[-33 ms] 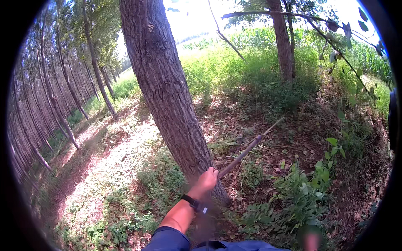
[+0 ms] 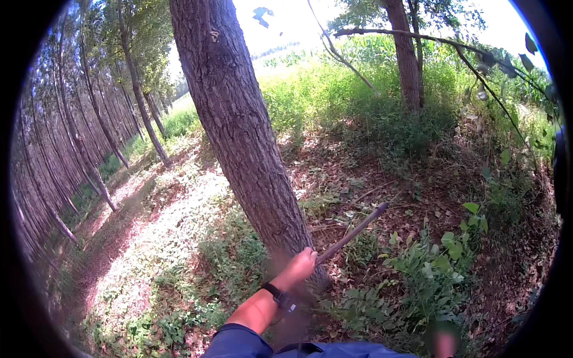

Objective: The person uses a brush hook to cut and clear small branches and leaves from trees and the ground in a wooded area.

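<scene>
My left hand (image 2: 302,266), with a dark watch (image 2: 279,296) on its wrist, is closed around a brown wooden stick (image 2: 352,233). The stick points up and to the right, over leaf-covered ground. Right beside the hand rises a thick, rough-barked tree trunk (image 2: 242,119); whether the hand touches the bark is unclear. At the lower right edge a blurred bit of skin, seemingly my right hand (image 2: 444,344), shows, but its fingers cannot be made out.
Leafy green plants (image 2: 441,262) grow at the right. A thin bare branch (image 2: 430,39) reaches across the upper right. Another trunk (image 2: 406,65) stands farther back amid tall grass. Rows of slender trees (image 2: 80,137) line the left, beside a sunlit strip of ground.
The stick's far end has dropped lower in the picture, and my left hand has shifted slightly down and right. The overhanging branch appears lower and farther right.
</scene>
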{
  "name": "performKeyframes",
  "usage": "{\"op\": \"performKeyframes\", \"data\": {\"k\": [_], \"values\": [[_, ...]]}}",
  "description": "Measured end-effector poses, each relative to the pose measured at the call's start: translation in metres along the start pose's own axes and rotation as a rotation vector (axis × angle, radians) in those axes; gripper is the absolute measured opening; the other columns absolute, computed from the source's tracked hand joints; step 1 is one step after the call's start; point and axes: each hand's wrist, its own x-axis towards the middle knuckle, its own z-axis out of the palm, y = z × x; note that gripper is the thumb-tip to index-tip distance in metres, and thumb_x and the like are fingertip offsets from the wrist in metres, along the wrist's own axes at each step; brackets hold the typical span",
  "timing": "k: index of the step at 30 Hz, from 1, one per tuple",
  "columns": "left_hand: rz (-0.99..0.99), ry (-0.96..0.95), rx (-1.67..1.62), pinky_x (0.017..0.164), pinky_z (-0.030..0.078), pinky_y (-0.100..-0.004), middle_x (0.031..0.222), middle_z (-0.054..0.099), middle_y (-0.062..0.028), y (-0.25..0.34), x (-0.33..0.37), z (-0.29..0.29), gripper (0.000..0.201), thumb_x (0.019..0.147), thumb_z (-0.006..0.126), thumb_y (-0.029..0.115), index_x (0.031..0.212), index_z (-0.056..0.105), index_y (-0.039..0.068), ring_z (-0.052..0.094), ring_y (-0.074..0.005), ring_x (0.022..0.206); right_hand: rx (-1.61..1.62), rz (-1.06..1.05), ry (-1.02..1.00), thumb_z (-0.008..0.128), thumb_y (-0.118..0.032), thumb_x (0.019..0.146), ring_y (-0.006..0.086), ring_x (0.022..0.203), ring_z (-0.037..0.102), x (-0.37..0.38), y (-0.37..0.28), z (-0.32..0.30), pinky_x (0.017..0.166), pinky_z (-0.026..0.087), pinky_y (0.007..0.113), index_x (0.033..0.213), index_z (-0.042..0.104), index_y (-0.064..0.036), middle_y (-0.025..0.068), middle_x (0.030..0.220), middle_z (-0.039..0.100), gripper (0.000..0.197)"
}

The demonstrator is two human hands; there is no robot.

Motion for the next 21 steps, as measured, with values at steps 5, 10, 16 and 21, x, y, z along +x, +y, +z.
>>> {"op": "performKeyframes", "data": {"k": [5, 10, 16, 21], "values": [[-0.148, -0.136, -0.188, 0.074, 0.046, -0.0528, 0.082, 0.062, -0.0283, 0.022, -0.084, 0.062, 0.035, 0.101, 0.041, 0.034, 0.096, 0.052, 0.001, 0.061, -0.0464, 0.081, -0.040, -0.038, -0.091, 0.058, -0.049, 0.089, 0.0356, 0.083, 0.058, -0.005, -0.052, 0.003, 0.076, 0.047, 0.048, 0.102, 0.065, -0.0026, 0.0223, 0.102, 0.067, 0.049], [-0.287, -0.236, -0.210, 0.074, 0.046, -0.0524, 0.086, 0.064, -0.0275, 0.033, -0.128, 0.076, 0.038, 0.102, 0.039, 0.036, 0.097, 0.052, 0.001, 0.061, -0.0463, 0.082, -0.004, -0.183, -0.153, 0.051, -0.040, 0.094, 0.0396, 0.085, 0.058, 0.018, -0.057, 0.025, 0.075, 0.047, 0.049, 0.100, 0.064, -0.0023, 0.0203, 0.099, 0.066, 0.040], [-0.275, -0.140, -0.135, 0.071, 0.046, -0.0523, 0.089, 0.063, -0.0231, 0.014, -0.164, 0.082, 0.030, 0.094, 0.046, 0.029, 0.092, 0.061, 0.002, 0.060, -0.0439, 0.082, -0.458, -0.434, -0.135, 0.048, -0.035, 0.096, 0.0400, 0.084, 0.058, 0.057, 0.011, 0.028, 0.074, 0.047, 0.051, 0.094, 0.065, -0.0063, 0.0160, 0.094, 0.065, 0.033], [-0.596, -0.186, -0.290, 0.078, 0.047, -0.0495, 0.096, 0.065, -0.0273, 0.053, -0.164, 0.046, 0.046, 0.098, 0.042, 0.038, 0.097, 0.068, 0.000, 0.061, -0.0453, 0.088, -0.154, -0.334, -0.142, 0.055, -0.037, 0.093, 0.0294, 0.078, 0.060, 0.060, 0.012, 0.043, 0.067, 0.047, 0.045, 0.089, 0.064, -0.0081, 0.0143, 0.088, 0.066, 0.031]]}}
